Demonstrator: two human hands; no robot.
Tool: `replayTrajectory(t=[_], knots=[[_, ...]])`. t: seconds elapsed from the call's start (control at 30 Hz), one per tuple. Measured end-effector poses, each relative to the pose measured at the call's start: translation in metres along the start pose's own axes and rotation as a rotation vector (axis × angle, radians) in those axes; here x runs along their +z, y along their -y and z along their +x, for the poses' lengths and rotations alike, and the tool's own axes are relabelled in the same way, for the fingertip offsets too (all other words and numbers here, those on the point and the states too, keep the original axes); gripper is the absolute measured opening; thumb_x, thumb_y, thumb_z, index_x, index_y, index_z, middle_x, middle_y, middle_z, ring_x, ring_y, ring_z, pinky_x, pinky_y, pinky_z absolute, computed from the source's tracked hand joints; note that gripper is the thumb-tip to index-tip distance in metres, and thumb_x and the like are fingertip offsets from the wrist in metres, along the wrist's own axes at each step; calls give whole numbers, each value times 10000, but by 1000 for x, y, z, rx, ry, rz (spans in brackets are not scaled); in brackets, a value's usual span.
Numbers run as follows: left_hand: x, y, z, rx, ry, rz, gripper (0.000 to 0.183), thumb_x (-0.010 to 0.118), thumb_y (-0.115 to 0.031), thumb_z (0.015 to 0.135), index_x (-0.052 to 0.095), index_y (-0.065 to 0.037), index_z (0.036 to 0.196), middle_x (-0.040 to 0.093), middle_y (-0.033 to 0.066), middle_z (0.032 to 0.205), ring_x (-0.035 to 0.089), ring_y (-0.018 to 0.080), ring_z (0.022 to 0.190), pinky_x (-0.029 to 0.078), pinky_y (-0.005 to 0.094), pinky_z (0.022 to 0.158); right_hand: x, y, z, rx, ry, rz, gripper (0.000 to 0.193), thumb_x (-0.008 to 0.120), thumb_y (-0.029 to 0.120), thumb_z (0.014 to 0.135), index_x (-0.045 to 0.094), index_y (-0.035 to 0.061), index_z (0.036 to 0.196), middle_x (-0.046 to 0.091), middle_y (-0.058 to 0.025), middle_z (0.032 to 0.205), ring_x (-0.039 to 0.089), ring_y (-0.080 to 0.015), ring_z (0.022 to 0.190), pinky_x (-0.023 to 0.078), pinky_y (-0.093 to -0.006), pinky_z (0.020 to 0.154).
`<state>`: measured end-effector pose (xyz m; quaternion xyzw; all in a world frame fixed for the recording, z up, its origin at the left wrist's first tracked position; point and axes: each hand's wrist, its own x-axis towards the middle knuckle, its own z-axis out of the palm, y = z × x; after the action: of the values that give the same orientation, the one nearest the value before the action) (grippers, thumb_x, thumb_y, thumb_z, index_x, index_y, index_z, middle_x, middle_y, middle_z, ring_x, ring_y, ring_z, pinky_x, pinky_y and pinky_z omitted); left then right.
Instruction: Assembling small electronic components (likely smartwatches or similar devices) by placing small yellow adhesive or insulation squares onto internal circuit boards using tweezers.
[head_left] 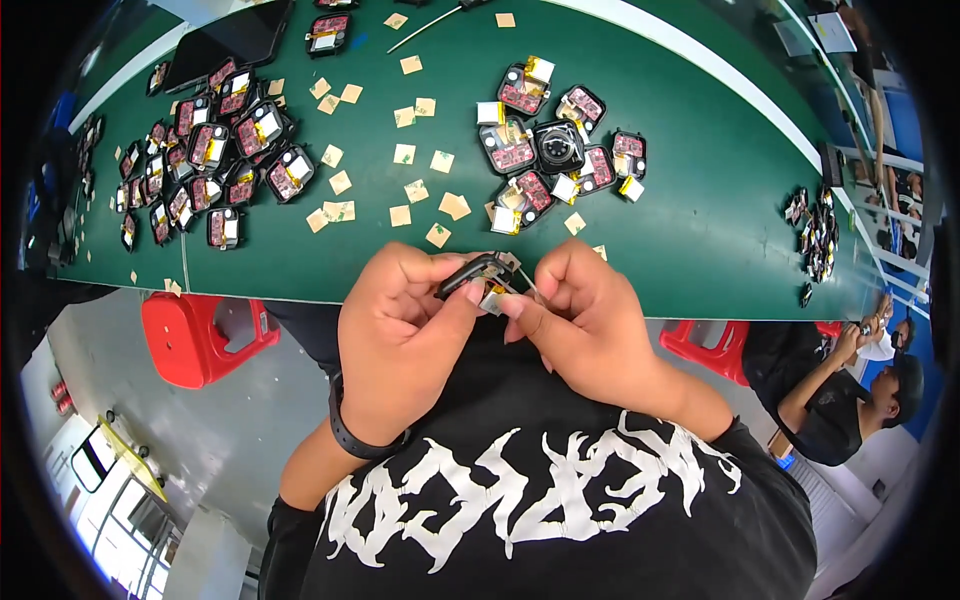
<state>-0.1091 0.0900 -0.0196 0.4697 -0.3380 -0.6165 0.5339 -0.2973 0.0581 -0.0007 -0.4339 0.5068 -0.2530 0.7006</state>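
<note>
Just in front of the green table's near edge, my left hand (400,335) grips a small black casing (472,275) with a red circuit board inside. My right hand (585,315) pinches a small silver and yellow part (494,297) at the casing's lower side, fingertips touching my left thumb. Much of the casing is hidden by my fingers. A black band sits on my left wrist (360,440).
The green table (700,220) carries a cluster of similar black casings (550,145) straight ahead and a bigger pile (215,155) at the left. Tan paper squares (402,155) lie scattered between. A red stool (195,335) stands below left. Another person (850,385) sits at right.
</note>
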Motion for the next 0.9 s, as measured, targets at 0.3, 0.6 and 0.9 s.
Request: replayTrajectory(t=[0.3,0.6,0.9], knots=[[2,1,-2,-169,-59,-177,201,576,97,974,523,-1,1141,700,170,1151,713,192,1027,636,320,853,-7,7,3,-522,-17,-715,370,846,128,834,649,46,1137,686,-72,759,685,-191,627,519,-301,546],[0,3,-3,-131,-21,-84,219,552,142,962,513,20,1140,683,188,1176,696,219,1079,605,349,925,-17,4,9,-696,58,-774,296,802,59,803,715,80,1085,690,-83,961,693,-268,719,552,-347,601],[6,5,-2,-112,-48,-69,155,608,97,965,545,35,1093,701,118,1047,697,120,926,551,238,760,-16,-3,10,-515,14,-506,186,757,28,835,687,34,1007,658,-42,746,593,-132,590,476,-300,529]])
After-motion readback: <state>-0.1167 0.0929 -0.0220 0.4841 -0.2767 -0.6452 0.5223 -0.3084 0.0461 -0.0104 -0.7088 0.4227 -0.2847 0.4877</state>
